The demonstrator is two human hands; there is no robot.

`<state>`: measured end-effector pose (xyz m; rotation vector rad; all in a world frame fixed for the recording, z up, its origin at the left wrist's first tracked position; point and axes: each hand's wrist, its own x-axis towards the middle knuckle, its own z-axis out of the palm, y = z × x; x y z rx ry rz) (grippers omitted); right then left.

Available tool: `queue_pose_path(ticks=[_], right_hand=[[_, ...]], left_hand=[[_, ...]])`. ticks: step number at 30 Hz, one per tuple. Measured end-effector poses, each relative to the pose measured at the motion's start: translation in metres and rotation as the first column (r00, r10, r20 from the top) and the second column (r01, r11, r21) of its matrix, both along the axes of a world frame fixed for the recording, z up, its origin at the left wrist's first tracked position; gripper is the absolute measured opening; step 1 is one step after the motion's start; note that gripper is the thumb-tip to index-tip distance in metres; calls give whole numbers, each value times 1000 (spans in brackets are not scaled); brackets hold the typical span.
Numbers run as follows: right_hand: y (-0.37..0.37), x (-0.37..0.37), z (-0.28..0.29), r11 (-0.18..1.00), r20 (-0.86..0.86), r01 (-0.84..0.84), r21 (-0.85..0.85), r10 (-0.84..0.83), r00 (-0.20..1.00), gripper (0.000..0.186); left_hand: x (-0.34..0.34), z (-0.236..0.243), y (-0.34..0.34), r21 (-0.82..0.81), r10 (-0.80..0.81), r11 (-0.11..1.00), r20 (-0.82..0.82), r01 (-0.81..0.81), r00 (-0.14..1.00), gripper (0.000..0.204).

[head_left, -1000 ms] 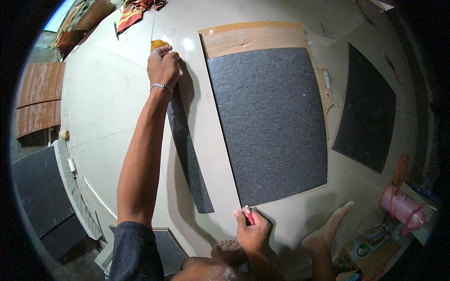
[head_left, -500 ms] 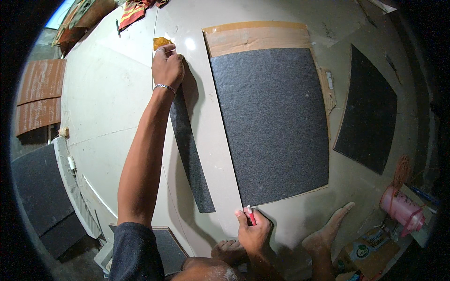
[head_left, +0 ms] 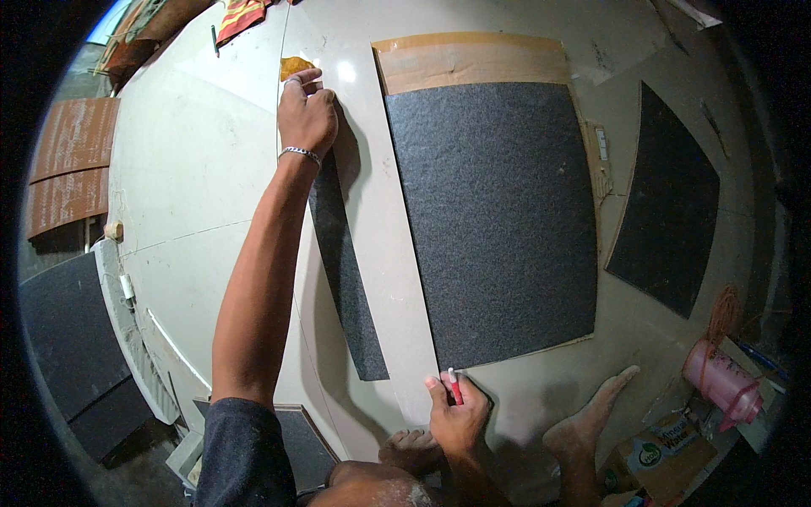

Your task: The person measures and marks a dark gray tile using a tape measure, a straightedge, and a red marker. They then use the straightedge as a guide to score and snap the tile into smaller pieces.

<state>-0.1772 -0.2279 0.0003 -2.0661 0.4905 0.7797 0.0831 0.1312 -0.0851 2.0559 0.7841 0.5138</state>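
A long pale plank lies slanted between a large dark grey speckled sheet and a narrow dark strip. Whether sheet and strip join beneath it, I cannot tell. My left hand is at the far end by the plank's left side, its fingers bent together beside a yellow-brown patch. Anything between those fingers is hidden. At the near end, my right hand holds a red marker with a white tip pointing up, thumb against the plank's lower right corner.
Brown paper or tape borders the sheet's far edge. Another dark panel lies to the right. A pink container and a cardboard box stand at lower right. My bare foot rests near the sheet. Brown panels lean at left.
The view has shifted slightly, and the floor items sit a little differently in it. My left fingers have loosened a little at the far end. My right hand keeps the marker in almost the same place.
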Motion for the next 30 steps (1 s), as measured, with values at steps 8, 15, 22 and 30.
queue_pose_path(ticks=[8,15,22,30], right_hand=[[0,2,2,1000,0,-1,3,1,1000,28],[1,2,1,1000,28,10,18,-10,1000,26],[3,1,0,1000,76,20,20,-21,997,26],[3,-1,-2,998,34,50,34,-51,998,24]], left_hand=[[-8,15,-12,200,-31,979,-63,44,998,38],[-69,27,-38,539,-310,729,-292,423,905,45],[-155,71,-100,153,-515,704,-562,694,647,118],[-149,81,-105,84,-533,691,-611,718,585,143]])
